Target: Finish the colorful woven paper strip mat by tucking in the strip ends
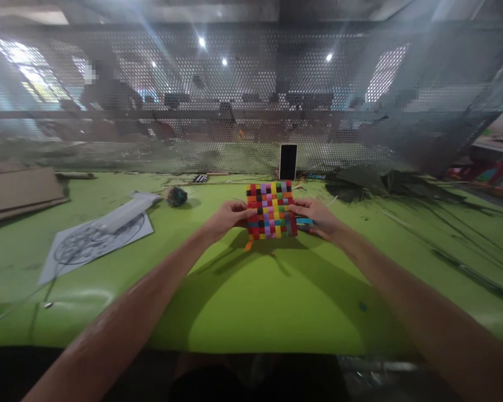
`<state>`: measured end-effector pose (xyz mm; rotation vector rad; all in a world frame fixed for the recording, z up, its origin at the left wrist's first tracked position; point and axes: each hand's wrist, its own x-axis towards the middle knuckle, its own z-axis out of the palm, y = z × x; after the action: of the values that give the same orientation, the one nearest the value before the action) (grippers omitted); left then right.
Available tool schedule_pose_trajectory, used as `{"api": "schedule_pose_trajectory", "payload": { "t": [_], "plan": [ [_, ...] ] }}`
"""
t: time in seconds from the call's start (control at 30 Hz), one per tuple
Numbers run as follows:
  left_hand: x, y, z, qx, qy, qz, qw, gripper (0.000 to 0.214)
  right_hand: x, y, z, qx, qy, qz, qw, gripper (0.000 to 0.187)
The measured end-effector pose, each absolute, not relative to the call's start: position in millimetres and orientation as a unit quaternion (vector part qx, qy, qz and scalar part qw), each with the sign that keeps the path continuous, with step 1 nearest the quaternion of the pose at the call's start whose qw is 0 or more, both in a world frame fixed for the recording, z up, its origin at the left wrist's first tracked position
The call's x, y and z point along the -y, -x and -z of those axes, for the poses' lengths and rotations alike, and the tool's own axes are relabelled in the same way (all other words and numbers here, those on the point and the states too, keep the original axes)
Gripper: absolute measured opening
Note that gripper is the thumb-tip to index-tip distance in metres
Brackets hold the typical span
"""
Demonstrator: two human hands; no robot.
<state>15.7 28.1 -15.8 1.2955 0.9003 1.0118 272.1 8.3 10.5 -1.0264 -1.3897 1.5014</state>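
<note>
Between the left hand point(230, 219) and right hand point(317, 216) is a multicoloured square of woven ribbon-like strips point(272, 211). Both grasp its opposite edges, seemingly to keep it flat and raised.

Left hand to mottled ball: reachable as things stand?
Likely yes: the mottled ball sits left of the left hand, with nothing visible standing between. But that hand holds the woven mat, so it would probably need to let go first; the right hand holds the mat too.
</note>
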Motion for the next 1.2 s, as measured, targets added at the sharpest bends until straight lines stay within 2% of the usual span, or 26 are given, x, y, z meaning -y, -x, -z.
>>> {"api": "schedule_pose_trajectory", "payload": {
  "t": [0.13,0.33,0.7,0.9,1.1,1.2],
  "plan": [
    [-23.7,-22.3,14.5,-0.408,-0.553,-0.477,0.549,0.039,-12.5,-272.8,-2.2,0.578,0.387,-0.587,0.414,0.028],
    [-18.2,-25.2,11.9,-0.391,-0.579,-0.491,0.520,0.038,-12.8,-273.8,0.8,0.597,0.437,-0.527,0.417,0.036],
    [-21.6,-18.5,12.2,-0.366,-0.585,-0.456,0.562,0.036,-9.0,-272.1,-5.4,0.570,0.423,-0.548,0.442,0.026],
    [-23.4,-14.4,9.4,-0.342,-0.591,-0.422,0.596,0.038,-8.7,-273.6,-7.4,0.565,0.433,-0.559,0.425,0.021],
    [-22.1,-22.6,16.8,-0.395,-0.630,-0.442,0.501,0.047,-13.1,-272.2,4.0,0.583,0.443,-0.527,0.432,0.029],
    [-21.1,-27.4,20.6,-0.416,-0.603,-0.489,0.473,0.042,-13.6,-270.7,7.5,0.598,0.437,-0.513,0.435,0.027]
  ]
}}
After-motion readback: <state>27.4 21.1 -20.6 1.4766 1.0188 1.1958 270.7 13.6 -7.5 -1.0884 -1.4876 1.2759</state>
